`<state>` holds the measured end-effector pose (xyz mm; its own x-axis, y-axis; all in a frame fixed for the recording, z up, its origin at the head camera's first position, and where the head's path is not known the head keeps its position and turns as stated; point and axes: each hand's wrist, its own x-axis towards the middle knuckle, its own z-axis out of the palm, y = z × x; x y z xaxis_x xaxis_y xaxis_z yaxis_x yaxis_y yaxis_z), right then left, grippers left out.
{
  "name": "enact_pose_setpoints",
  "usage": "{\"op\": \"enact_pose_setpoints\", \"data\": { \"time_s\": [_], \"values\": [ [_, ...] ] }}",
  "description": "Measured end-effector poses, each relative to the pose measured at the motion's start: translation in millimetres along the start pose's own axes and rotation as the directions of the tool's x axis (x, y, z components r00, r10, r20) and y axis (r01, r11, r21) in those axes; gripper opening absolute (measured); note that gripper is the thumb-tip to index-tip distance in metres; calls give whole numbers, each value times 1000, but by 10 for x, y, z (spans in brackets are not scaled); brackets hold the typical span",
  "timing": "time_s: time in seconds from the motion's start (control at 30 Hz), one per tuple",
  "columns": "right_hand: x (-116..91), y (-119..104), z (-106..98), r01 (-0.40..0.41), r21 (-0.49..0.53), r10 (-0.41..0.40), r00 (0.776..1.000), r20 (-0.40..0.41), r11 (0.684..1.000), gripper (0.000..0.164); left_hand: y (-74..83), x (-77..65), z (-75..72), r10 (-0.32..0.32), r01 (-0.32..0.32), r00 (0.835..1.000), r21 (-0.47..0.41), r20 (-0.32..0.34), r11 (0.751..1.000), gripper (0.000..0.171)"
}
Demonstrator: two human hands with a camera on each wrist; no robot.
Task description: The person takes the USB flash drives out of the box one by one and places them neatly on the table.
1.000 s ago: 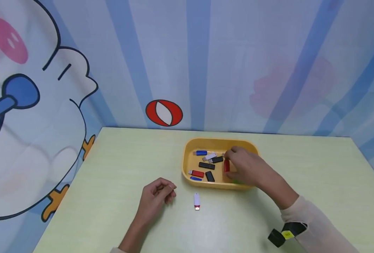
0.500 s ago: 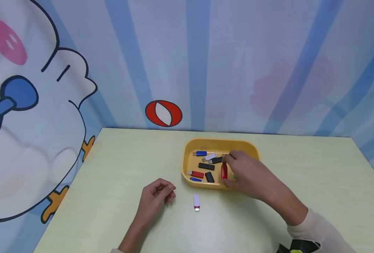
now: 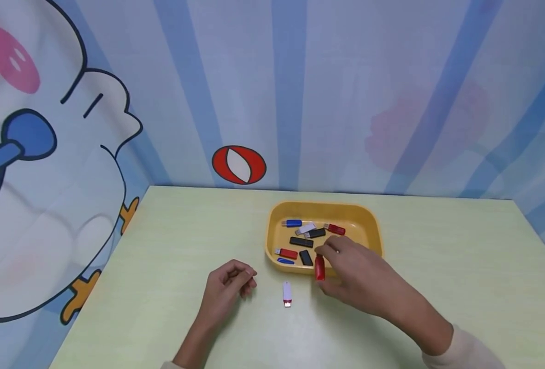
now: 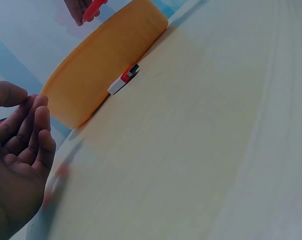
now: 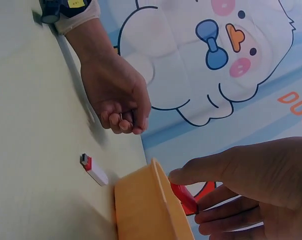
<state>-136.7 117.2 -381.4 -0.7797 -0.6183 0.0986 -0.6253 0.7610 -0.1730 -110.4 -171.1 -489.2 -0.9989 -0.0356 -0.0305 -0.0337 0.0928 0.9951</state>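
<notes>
My right hand [image 3: 362, 274] pinches a red USB flash drive [image 3: 319, 268] between thumb and fingertips, over the front rim of the yellow tray [image 3: 374, 233]. In the right wrist view, the red drive [image 5: 184, 198] shows just past the rim, between thumb and fingers. My left hand [image 3: 226, 289] rests idle left of the tray, its fingers loosely curled. A white flash drive [image 3: 287, 292] with a red end lies on the table in front of the tray, its metal plug toward me. It also shows beside the tray wall in the left wrist view.
Inside the tray lie several flash drives: a blue one [image 3: 293, 223], a red one [image 3: 335, 229], another red one [image 3: 287, 253], black ones, a white one [image 3: 306, 228] and a small blue piece [image 3: 285, 261]. A printed cartoon backdrop [image 3: 346, 102] stands behind the table [image 3: 162, 241].
My right hand has drawn the red flash drive from inside the tray toward me and left, to the front rim, uncovering another red drive behind. The left hand stays put.
</notes>
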Motion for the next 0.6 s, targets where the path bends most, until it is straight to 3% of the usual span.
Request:
{"op": "enact_pose_setpoints", "data": {
  "time_s": [0.17, 0.4, 0.6],
  "values": [
    [-62, -43, 59, 1, -7, -1, 1000, -12, 1000, 53, -10, 12, 4, 2, -2, 1000, -3, 8, 1000, 11],
    [-84, -148, 93, -60, 31, 58, 995, 75, 998, 54, -14, 11, 8, 1, -1, 1000, 0, 8, 1000, 10],
    [-105, -208, 144, -48, 61, 41, 993, 113, 997, 53, -10, 7, 5, 6, -6, 1000, -7, 9, 1000, 10]
  ]
}}
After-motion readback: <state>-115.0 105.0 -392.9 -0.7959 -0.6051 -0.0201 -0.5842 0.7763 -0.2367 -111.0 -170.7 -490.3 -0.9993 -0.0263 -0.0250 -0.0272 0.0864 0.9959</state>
